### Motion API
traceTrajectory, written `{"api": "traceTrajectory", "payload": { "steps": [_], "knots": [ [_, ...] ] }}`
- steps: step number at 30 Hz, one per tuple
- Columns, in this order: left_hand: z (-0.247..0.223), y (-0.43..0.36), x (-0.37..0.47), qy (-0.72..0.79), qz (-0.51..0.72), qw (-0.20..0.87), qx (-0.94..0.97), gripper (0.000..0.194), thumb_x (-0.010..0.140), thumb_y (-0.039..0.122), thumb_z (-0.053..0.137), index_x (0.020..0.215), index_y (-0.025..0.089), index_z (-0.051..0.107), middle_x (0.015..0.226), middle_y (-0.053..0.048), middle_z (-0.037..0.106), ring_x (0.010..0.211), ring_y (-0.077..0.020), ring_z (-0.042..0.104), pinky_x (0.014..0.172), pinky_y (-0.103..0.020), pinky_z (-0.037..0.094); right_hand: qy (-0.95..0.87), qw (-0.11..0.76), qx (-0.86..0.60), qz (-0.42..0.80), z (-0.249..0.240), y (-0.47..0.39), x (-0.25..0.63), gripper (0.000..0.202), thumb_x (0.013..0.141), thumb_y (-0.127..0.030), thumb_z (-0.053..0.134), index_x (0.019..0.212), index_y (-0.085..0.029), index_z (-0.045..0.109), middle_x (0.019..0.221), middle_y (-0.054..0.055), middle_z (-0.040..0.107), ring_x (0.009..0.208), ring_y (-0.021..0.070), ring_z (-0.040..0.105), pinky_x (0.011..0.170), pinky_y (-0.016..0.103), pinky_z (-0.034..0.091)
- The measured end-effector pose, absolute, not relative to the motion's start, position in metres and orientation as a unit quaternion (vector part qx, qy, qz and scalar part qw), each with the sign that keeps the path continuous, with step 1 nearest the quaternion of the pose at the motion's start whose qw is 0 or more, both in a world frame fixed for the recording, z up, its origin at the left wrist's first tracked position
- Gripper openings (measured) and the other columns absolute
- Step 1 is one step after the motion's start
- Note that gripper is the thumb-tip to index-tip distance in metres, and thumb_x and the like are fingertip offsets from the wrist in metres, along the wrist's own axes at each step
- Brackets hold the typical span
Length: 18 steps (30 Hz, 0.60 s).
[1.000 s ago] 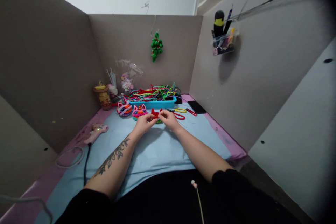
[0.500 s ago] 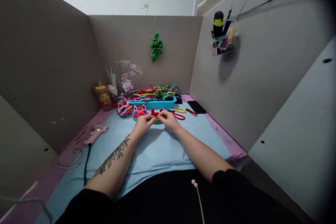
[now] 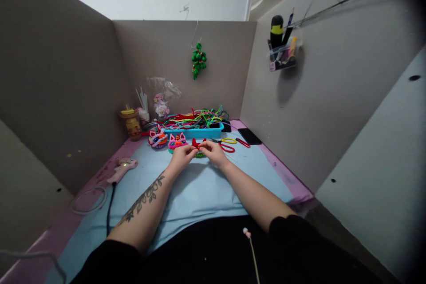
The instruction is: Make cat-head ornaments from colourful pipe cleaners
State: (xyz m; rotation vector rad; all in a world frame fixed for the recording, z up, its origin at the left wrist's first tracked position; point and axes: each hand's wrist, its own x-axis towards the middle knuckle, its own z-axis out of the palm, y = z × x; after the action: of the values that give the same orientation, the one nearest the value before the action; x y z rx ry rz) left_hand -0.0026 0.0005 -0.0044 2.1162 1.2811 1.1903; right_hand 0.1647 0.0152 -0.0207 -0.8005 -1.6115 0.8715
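Your left hand and right hand, pinched nearly closed, hold a fuzzy figure, red-pointed above the grip, green below. Both hands have barely moved since the previous frame.

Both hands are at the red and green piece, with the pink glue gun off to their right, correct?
Not quite: the head view shows the pink glue gun off to the left. The left hand and right hand are indeed at the red and green piece.
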Motion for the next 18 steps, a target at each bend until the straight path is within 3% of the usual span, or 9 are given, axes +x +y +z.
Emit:
{"api": "traceTrajectory", "payload": {
  "steps": [2, 18],
  "knots": [
    [-0.0043, 0.0004, -0.0028, 0.457, 0.424, 0.193, 0.757, 0.028, 0.078, 0.038, 0.054, 0.076, 0.014, 0.068, 0.064, -0.003, 0.067, 0.057, -0.0124, 0.057, 0.055, -0.021, 0.042, -0.686, 0.534, -0.335, 0.363, -0.0241, 0.018, 0.1645, 0.024, 0.074, -0.035, 0.06, 0.088, -0.016, 0.064, 0.079, 0.003, 0.065, 0.07, 0.0133, 0.058, 0.066, 0.026, 0.045],
    [-0.0071, 0.0021, -0.004, 0.455, 0.411, 0.195, 0.765, 0.026, 0.076, 0.038, 0.057, 0.079, 0.014, 0.069, 0.064, -0.004, 0.068, 0.058, -0.0135, 0.059, 0.055, -0.022, 0.043, -0.718, 0.522, -0.368, 0.275, -0.0231, 0.0172, 0.1688, 0.016, 0.073, -0.031, 0.057, 0.068, -0.017, 0.064, 0.065, 0.001, 0.061, 0.063, 0.0135, 0.052, 0.06, 0.025, 0.04]
  ]
}}
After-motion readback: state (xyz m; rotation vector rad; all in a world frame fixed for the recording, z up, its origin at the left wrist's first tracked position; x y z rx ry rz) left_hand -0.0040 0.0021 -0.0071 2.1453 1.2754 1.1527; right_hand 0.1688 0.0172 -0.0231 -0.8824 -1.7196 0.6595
